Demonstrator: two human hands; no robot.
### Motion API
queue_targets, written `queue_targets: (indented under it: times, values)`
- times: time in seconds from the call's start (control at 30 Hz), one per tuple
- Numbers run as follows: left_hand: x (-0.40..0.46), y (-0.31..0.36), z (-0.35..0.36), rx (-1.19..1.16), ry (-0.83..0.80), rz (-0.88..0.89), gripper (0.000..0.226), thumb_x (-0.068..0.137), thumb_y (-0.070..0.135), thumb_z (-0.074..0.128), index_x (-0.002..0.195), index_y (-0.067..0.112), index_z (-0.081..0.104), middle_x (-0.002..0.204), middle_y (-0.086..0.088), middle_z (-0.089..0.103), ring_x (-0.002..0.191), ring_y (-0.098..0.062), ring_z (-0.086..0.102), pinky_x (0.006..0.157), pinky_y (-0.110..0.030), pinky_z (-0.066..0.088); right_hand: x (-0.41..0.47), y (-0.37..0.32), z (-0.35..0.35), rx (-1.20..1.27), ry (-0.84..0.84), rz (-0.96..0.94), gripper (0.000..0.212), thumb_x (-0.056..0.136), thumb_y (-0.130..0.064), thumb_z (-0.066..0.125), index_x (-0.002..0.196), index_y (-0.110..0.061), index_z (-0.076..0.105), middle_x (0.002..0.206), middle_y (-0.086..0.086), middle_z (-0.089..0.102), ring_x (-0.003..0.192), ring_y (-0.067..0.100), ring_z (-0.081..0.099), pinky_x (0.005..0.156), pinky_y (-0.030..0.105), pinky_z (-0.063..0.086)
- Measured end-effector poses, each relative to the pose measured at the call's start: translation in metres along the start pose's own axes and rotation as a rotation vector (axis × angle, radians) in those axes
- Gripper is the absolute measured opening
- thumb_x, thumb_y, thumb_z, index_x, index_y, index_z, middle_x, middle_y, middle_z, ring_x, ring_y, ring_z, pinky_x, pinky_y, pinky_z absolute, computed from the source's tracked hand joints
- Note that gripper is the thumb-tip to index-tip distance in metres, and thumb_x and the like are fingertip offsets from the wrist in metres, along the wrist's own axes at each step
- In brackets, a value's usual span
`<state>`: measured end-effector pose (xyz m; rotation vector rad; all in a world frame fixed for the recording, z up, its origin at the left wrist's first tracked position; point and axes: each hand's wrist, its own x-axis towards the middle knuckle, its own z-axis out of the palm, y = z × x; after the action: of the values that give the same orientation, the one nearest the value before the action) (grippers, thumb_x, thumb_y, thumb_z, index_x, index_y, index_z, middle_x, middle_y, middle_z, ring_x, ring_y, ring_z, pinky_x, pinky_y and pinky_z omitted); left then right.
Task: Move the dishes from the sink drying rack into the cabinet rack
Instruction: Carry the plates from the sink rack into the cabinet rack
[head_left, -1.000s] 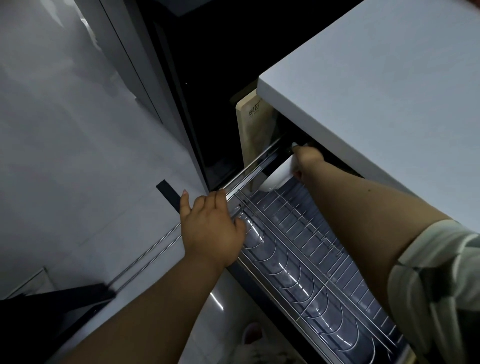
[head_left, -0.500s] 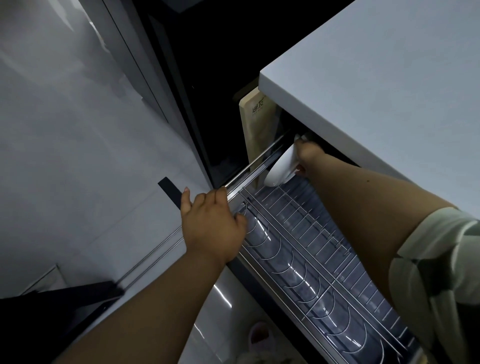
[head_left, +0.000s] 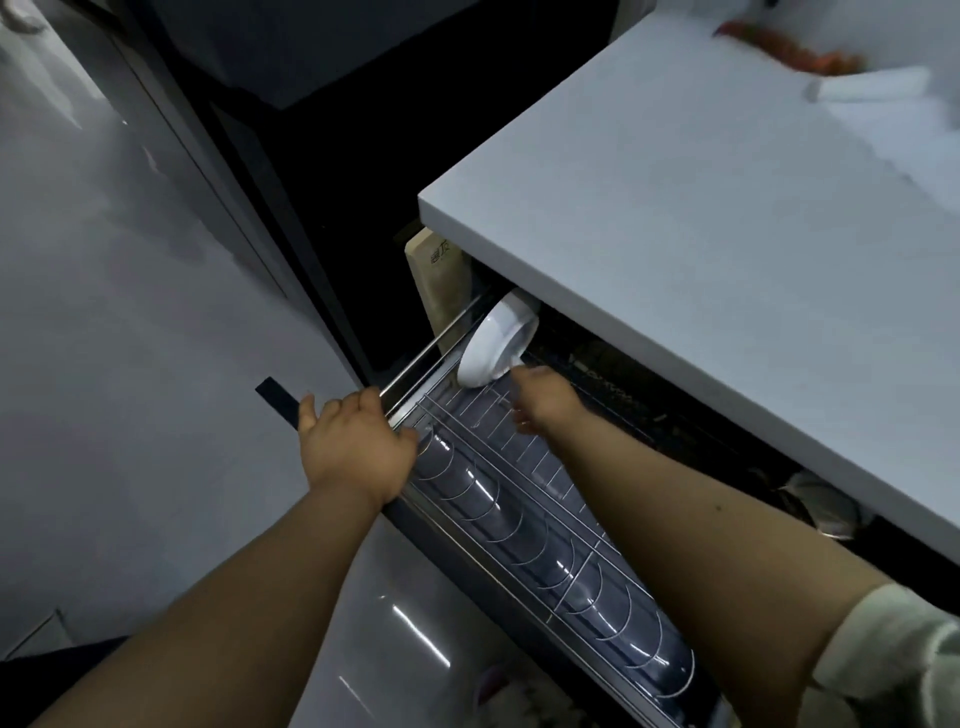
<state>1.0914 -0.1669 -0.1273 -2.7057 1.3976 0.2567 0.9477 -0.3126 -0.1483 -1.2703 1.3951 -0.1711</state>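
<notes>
A white bowl (head_left: 496, 347) stands tilted on its edge at the far end of the pulled-out wire cabinet rack (head_left: 524, 499), partly under the countertop. My right hand (head_left: 545, 400) hovers just below the bowl, fingers loosely apart, not gripping it. My left hand (head_left: 358, 447) rests with fingers curled over the front rail of the rack drawer. The rack's wire slots hold no other dishes that I can see.
A pale countertop (head_left: 701, 234) overhangs the rack on the right. A wooden cutting board (head_left: 439, 280) stands on edge beyond the bowl. The grey drawer front (head_left: 156, 364) fills the left. An orange item and a white item lie at the countertop's far right.
My right hand has let go of the white bowl and drawn back toward me; the bowl now stands in the rack's far end. My left hand stays on the rail.
</notes>
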Motion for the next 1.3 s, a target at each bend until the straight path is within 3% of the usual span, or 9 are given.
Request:
queue_targets:
  times: [0.07,0.2,0.3,0.43,0.57,0.87,1.17,1.3]
  values:
    - [-0.001,0.003,-0.005,0.028,-0.024,-0.009,0.057,0.09,0.048,0.034,0.137,0.017,0.043,0.131,-0.003,0.056,0.123,-0.023,0.048,0.118,-0.045,0.006,-0.02,0.001,-0.015,0.048,0.019,-0.019,0.037,0.098,-0.037,0.04,0.078,-0.009,0.054,0.069,0.013,0.054,0.066,0.027,0.054,0.071,0.039,0.048]
    - [-0.007,0.024,-0.014,0.09,-0.045,0.051,0.05,0.091,0.044,0.035,0.13,0.014,0.045,0.129,-0.007,0.056,0.122,-0.025,0.046,0.115,-0.05,0.013,-0.057,0.006,-0.049,0.196,0.026,-0.058,0.032,0.098,-0.036,0.044,0.079,-0.011,0.052,0.069,0.009,0.055,0.058,0.021,0.052,0.063,0.035,0.047]
    - [-0.02,0.067,-0.023,-0.075,-0.039,0.121,0.049,0.092,0.039,0.042,0.132,0.011,0.044,0.132,-0.013,0.053,0.124,-0.03,0.044,0.113,-0.046,0.021,-0.08,0.014,-0.077,0.266,0.062,-0.085,0.031,0.097,-0.039,0.044,0.092,-0.009,0.053,0.068,0.009,0.054,0.053,0.019,0.051,0.053,0.028,0.042]
    - [-0.05,0.14,-0.039,-0.381,-0.057,0.255,0.048,0.092,0.031,0.05,0.131,0.006,0.044,0.13,-0.018,0.054,0.118,-0.035,0.049,0.098,-0.041,0.042,-0.111,0.028,-0.119,0.281,0.11,-0.11,0.034,0.099,-0.039,0.041,0.08,-0.014,0.054,0.067,0.009,0.056,0.055,0.02,0.052,0.053,0.027,0.043]
    - [-0.094,0.206,-0.053,-0.542,-0.084,0.43,0.049,0.092,0.031,0.051,0.136,0.011,0.042,0.131,-0.012,0.053,0.114,-0.029,0.053,0.092,-0.039,0.047,-0.157,0.051,-0.171,0.346,0.196,-0.117,0.036,0.1,-0.037,0.04,0.083,-0.01,0.057,0.069,0.01,0.058,0.057,0.02,0.054,0.055,0.027,0.044]
    - [-0.21,0.351,-0.072,-0.607,-0.218,0.81,0.034,0.092,0.027,0.05,0.125,0.017,0.05,0.1,0.004,0.06,0.091,-0.017,0.059,0.082,-0.033,0.049,-0.278,0.149,-0.31,0.562,0.551,-0.118,0.032,0.1,-0.031,0.041,0.086,-0.01,0.06,0.07,0.007,0.06,0.059,0.017,0.056,0.058,0.025,0.048]
    - [-0.371,0.512,-0.061,-0.465,-0.357,1.222,0.032,0.094,0.027,0.05,0.124,0.017,0.051,0.108,0.002,0.06,0.099,-0.016,0.056,0.086,-0.029,0.045,-0.426,0.312,-0.443,0.789,1.016,0.0,0.03,0.099,-0.029,0.043,0.08,-0.012,0.06,0.068,0.008,0.059,0.061,0.02,0.057,0.062,0.028,0.051]
    - [-0.454,0.567,-0.043,-0.414,-0.458,1.384,0.032,0.093,0.024,0.051,0.124,0.015,0.052,0.107,0.0,0.061,0.1,-0.018,0.058,0.089,-0.027,0.044,-0.498,0.395,-0.483,0.883,1.22,0.098,0.026,0.098,-0.02,0.045,0.078,-0.01,0.06,0.065,0.009,0.058,0.056,0.019,0.056,0.051,0.025,0.046]
